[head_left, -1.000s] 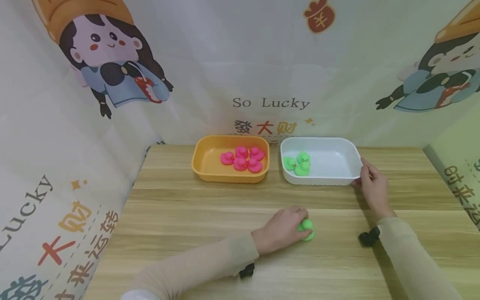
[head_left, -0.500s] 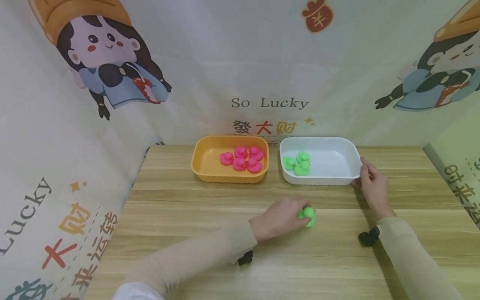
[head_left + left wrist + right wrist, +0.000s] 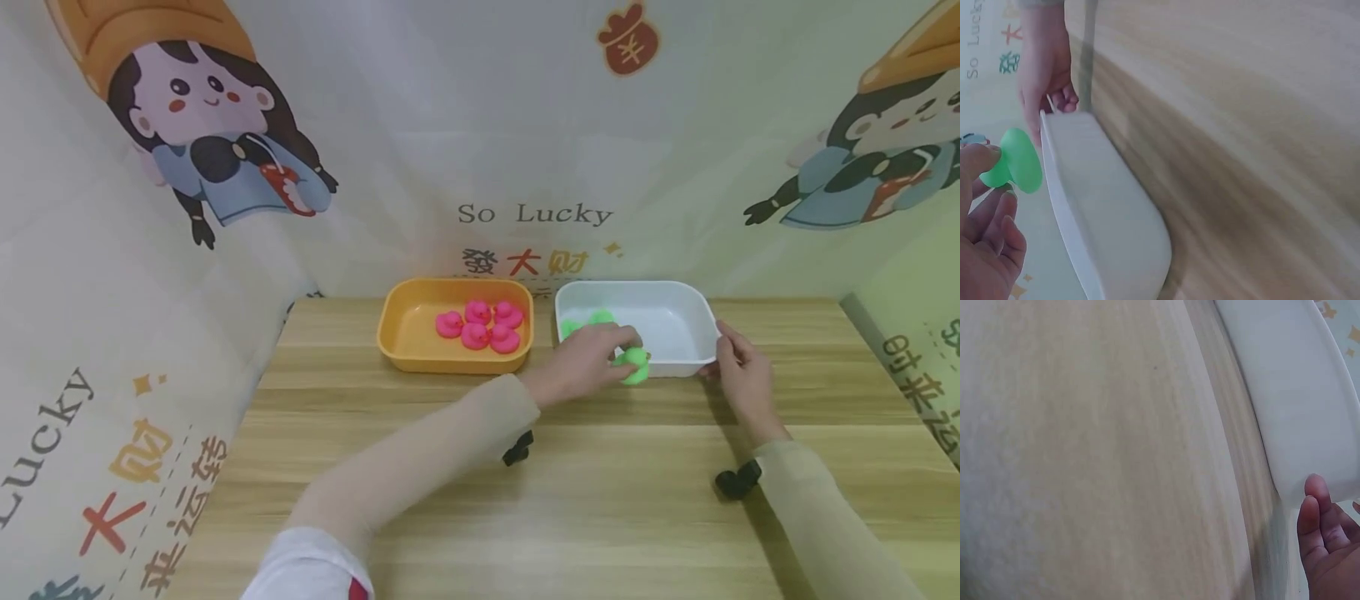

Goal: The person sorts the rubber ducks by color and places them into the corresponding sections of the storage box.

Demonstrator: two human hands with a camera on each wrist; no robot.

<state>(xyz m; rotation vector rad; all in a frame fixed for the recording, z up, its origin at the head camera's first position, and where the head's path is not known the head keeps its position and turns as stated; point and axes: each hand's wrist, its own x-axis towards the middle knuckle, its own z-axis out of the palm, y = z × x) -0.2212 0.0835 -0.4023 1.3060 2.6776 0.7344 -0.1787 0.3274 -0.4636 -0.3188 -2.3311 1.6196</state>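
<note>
My left hand [image 3: 588, 360] pinches a green toy duck [image 3: 634, 364] and holds it over the front rim of the white tub [image 3: 678, 333]. In the left wrist view the same duck [image 3: 1017, 167] hangs just above the tub's edge [image 3: 1094, 206]. Other green ducks [image 3: 600, 317] lie in the tub's left end, partly hidden behind my hand. My right hand [image 3: 737, 371] grips the tub's right end, thumb on the rim; its fingers [image 3: 1322, 525] show beside the tub wall [image 3: 1285, 394]. An orange tub [image 3: 408, 329] to the left holds several pink ducks [image 3: 480, 325].
Both tubs stand at the back of a wooden table [image 3: 600, 500], against a printed cloth backdrop [image 3: 525, 125] that wraps round the left and right sides. Bare wood stretches in front of the tubs.
My left hand has lifted the green duck off the table and carried it back and right, up to the white tub. The right hand stays on the tub's end.
</note>
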